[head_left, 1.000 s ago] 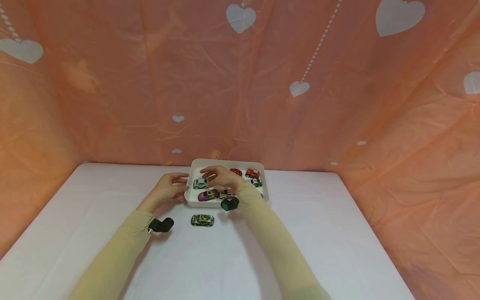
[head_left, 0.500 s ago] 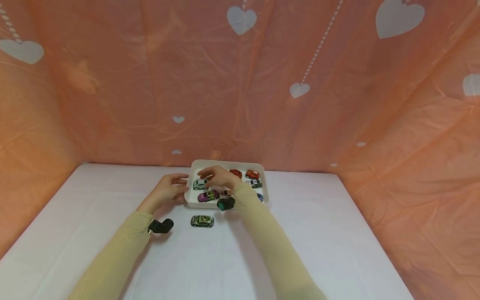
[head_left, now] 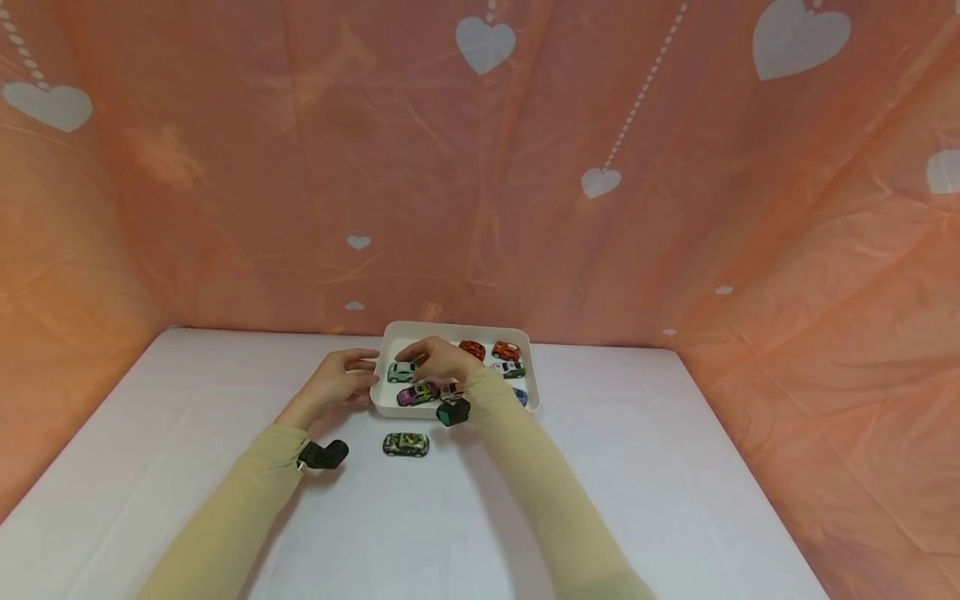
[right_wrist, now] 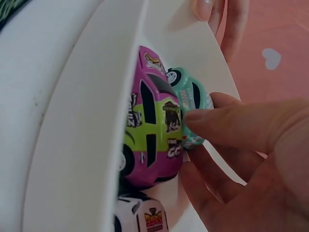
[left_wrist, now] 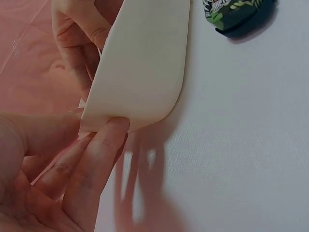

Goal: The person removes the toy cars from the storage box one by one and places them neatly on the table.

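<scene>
Left fingers (left_wrist: 99, 162): pinching smooth white tray wall (left_wrist: 140, 63) | right fingers (right_wrist: 198, 186): pinching rounded mint car (right_wrist: 189, 96)

2 long, plain, pale-yellow sleeves (head_left: 225, 508) here, and at the cuffs, 2 small black wrist cameras (head_left: 324, 454), the right showing a green patch (head_left: 447, 414)!

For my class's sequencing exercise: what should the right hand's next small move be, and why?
I'd probably lift the mint-green toy car straight up: the right hand has its thumb and fingers about it, a purple-and-lime toy car sits close beside it, and the left hand grips the white rectangular tray.
</scene>
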### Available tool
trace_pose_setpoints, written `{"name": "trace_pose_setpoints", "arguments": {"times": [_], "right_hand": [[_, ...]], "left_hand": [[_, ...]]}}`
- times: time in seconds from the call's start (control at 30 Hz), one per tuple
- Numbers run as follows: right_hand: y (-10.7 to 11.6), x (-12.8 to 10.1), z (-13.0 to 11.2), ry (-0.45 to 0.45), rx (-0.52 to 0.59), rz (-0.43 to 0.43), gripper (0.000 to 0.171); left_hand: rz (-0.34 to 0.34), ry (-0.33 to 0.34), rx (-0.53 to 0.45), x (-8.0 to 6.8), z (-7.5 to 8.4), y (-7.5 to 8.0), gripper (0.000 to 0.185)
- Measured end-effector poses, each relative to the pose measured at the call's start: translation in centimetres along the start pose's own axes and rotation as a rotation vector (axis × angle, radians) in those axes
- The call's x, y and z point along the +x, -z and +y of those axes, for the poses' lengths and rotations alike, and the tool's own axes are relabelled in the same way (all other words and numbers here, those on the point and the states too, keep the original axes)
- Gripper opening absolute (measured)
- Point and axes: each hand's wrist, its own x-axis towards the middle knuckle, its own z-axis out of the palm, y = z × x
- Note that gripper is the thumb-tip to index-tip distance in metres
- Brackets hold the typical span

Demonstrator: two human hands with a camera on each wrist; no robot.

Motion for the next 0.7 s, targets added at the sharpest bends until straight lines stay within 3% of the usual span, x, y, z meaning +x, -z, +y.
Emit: {"name": "trace_pose_setpoints", "arguments": {"times": [0.7], "right_hand": [[-0.26,0.07,-0.90,0.019,-0.134,-0.022,0.041]], "left_hand": [[-0.007,-0.006,-0.011,-0.47,0.08,0.14,0.052]]}}
